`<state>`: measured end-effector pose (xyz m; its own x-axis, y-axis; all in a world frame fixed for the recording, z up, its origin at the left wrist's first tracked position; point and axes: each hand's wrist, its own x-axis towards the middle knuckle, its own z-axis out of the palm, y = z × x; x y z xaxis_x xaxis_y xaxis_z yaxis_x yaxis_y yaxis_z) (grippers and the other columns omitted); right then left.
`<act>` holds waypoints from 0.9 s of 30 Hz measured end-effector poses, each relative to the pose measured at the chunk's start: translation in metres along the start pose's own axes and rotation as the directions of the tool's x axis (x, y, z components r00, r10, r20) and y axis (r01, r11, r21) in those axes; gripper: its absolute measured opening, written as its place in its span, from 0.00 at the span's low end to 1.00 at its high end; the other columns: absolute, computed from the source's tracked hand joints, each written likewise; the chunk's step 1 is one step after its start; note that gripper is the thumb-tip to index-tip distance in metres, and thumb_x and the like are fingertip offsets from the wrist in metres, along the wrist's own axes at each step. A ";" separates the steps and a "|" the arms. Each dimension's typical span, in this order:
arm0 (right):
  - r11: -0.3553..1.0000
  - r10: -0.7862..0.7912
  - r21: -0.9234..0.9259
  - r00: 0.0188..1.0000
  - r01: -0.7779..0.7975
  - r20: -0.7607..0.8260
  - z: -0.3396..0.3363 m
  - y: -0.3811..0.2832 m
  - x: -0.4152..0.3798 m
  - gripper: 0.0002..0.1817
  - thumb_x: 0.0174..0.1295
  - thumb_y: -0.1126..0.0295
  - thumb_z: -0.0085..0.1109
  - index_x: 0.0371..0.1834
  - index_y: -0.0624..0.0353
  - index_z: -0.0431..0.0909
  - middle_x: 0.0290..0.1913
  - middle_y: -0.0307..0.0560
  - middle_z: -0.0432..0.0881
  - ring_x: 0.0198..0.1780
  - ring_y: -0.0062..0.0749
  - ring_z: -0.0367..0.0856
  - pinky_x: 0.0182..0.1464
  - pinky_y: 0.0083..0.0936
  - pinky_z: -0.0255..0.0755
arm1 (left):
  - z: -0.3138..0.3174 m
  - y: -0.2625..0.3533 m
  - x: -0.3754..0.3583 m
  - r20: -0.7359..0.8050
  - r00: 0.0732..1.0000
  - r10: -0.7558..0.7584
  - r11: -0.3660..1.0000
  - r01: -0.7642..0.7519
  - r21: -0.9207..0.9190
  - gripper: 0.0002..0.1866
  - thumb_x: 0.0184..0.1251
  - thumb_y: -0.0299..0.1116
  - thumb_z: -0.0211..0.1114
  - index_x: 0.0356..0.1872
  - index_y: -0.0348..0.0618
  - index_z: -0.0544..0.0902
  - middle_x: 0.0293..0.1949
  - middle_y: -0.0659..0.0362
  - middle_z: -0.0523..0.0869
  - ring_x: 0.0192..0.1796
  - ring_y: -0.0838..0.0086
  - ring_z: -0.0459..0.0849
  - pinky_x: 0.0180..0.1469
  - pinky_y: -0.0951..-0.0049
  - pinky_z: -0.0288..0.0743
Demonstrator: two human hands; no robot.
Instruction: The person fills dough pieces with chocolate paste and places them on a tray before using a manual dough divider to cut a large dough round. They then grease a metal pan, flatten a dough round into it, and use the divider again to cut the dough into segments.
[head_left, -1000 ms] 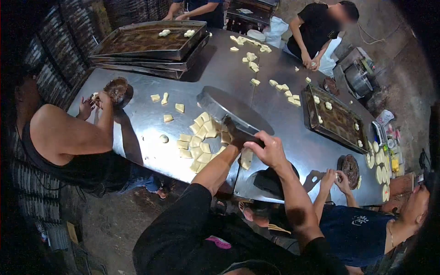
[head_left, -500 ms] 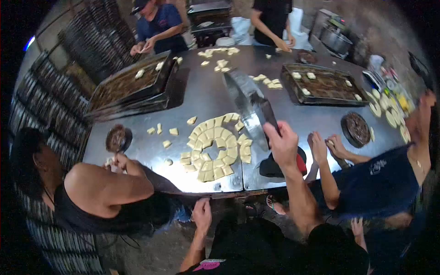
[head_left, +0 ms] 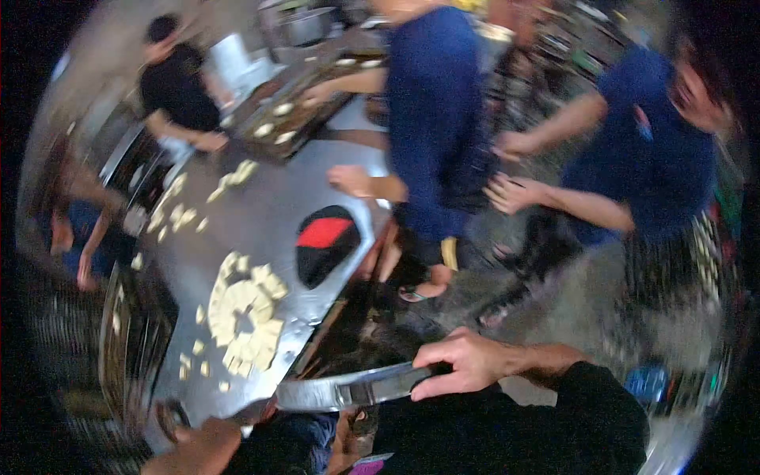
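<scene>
Stretching widest, the desk [head_left: 310, 172] is seen; by its edge, metal blade [head_left: 356, 392] is gripped at one end by curled R hand [head_left: 465, 366]; L hand's state can't be told; small dough pcs [head_left: 265, 340] are ringed & scattered atop.

Metal blade [head_left: 344, 393], lower centre: handle mostly hidden by the right hand [head_left: 463, 366]. Dough pieces [head_left: 267, 339], left: blurred edges. Navy-clothed person [head_left: 434, 119], upper centre: cut off by top edge.
</scene>
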<state>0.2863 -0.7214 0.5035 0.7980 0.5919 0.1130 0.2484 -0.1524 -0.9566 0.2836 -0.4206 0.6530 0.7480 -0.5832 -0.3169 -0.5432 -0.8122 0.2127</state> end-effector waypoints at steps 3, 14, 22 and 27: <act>0.989 0.005 -0.150 0.997 -0.017 -0.081 0.010 0.014 -0.080 0.15 0.59 0.57 0.66 0.37 0.58 0.80 0.22 0.46 0.79 0.21 0.37 0.79 0.23 0.31 0.68 | 0.133 0.045 0.105 0.089 0.995 0.046 0.999 -0.044 -0.027 0.17 0.63 0.37 0.58 0.50 0.43 0.81 0.41 0.48 0.86 0.43 0.60 0.86 0.46 0.65 0.77; 0.780 0.281 -0.178 0.590 -0.600 -0.756 0.039 0.069 -0.429 0.21 0.63 0.48 0.58 0.37 0.57 0.77 0.22 0.54 0.79 0.25 0.55 0.81 0.27 0.42 0.76 | 0.526 0.176 0.302 0.401 0.875 0.271 0.947 -0.169 -0.273 0.23 0.66 0.48 0.55 0.49 0.39 0.81 0.43 0.48 0.86 0.46 0.59 0.85 0.48 0.62 0.77; 0.471 0.450 0.304 -0.071 -0.828 -0.890 -0.031 0.055 -0.580 0.22 0.57 0.50 0.66 0.36 0.61 0.81 0.26 0.56 0.83 0.30 0.52 0.84 0.33 0.39 0.77 | 0.607 0.457 0.431 0.502 0.755 0.423 0.732 0.043 -0.680 0.26 0.69 0.55 0.49 0.52 0.44 0.80 0.45 0.52 0.86 0.47 0.58 0.84 0.52 0.57 0.76; 0.634 0.341 0.365 -0.177 -0.682 -0.923 -0.120 0.063 -0.642 0.22 0.54 0.55 0.71 0.37 0.65 0.81 0.22 0.55 0.81 0.25 0.38 0.84 0.27 0.29 0.74 | 0.642 0.591 0.510 0.602 0.728 0.328 0.264 0.541 -0.798 0.28 0.71 0.59 0.45 0.52 0.48 0.80 0.46 0.56 0.86 0.47 0.59 0.83 0.53 0.51 0.75</act>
<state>-0.1442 -1.2057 0.4025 0.4503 -0.8875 -0.0979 -0.5874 -0.2119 -0.7811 0.0992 -1.1902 0.0241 0.1368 -0.6831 -0.7174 0.5662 -0.5404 0.6225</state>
